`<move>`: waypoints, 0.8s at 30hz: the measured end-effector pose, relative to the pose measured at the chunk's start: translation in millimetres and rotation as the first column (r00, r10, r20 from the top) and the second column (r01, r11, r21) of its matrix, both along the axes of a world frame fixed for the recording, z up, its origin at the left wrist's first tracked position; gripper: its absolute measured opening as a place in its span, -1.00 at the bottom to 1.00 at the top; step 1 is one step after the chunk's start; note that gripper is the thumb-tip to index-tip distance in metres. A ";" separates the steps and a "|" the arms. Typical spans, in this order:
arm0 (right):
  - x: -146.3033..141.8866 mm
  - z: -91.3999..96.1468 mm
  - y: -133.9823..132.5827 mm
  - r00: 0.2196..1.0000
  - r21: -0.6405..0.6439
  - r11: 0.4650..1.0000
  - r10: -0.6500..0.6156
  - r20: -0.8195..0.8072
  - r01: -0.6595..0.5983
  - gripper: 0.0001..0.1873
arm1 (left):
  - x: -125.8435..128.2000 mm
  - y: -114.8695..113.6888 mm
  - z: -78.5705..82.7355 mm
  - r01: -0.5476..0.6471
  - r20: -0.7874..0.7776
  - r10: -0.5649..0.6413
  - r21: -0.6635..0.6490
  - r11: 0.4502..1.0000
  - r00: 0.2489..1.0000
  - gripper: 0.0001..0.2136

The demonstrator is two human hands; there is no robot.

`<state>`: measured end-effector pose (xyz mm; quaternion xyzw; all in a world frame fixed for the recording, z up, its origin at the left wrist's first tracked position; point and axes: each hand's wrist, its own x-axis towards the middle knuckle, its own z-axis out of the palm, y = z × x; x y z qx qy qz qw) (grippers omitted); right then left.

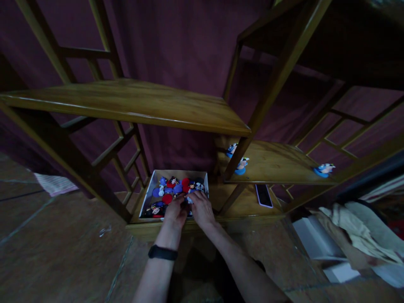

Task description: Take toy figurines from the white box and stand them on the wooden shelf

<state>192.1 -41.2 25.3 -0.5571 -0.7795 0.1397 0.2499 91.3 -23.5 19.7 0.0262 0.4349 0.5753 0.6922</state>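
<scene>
A shallow white box (pixel 149 194) full of small red, blue and black toy figurines (pixel 167 190) sits on the lowest wooden shelf. Both my hands reach into its front right part, close together. My left hand (pixel 176 209), with a black band on the wrist, has its fingers curled down among the figurines; what they grip is hidden. My right hand (pixel 202 208) has its fingers bent around a small white and blue figurine (pixel 190 200), mostly covered by the hand.
Two blue-based figurines (pixel 240 166) stand by a post, and another figurine (pixel 324 169) is at the right end of the middle shelf (pixel 277 162). A phone (pixel 264 196) lies below. An upper shelf (pixel 132 101) overhangs the box. White boxes (pixel 318 240) and cloth (pixel 356 229) are at right.
</scene>
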 end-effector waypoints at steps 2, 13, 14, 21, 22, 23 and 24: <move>-1.5 -0.8 0.5 0.999 -0.021 1.000 0.021 -0.039 -0.021 -0.56 | 0.9 2.0 -5.4 -0.050 -0.005 0.050 0.000 0.999 0.999 -0.81; -1.7 -26.5 26.8 0.496 -0.464 0.881 -0.361 -0.790 -0.097 -0.82 | -17.4 5.6 -5.6 -0.226 -0.045 0.226 0.014 0.974 0.973 -0.69; 1.0 -26.6 28.9 0.380 -0.515 0.846 -0.435 -0.816 -0.139 -0.81 | -21.9 6.3 -5.3 -0.272 -0.055 0.273 0.019 0.962 0.960 -0.69; 18.8 -15.0 33.8 0.027 -0.497 0.811 -0.515 -0.857 -0.310 -0.80 | -21.2 2.3 -4.1 -0.232 -0.110 0.234 0.025 0.972 0.966 -0.64; 19.7 -14.1 33.6 0.041 -0.486 0.817 -0.499 -0.865 -0.311 -0.77 | -16.2 0.4 -4.1 -0.203 -0.111 0.205 0.029 0.979 0.973 -0.64; 20.3 -13.8 33.3 0.066 -0.479 0.825 -0.483 -0.873 -0.300 -0.73 | -10.8 -1.4 -4.3 -0.168 -0.111 0.170 0.025 0.985 0.979 -0.64; 20.7 -13.9 33.1 0.100 -0.475 0.833 -0.467 -0.879 -0.282 -0.70 | -5.6 -3.1 -4.5 -0.127 -0.110 0.129 0.019 0.992 0.986 -0.65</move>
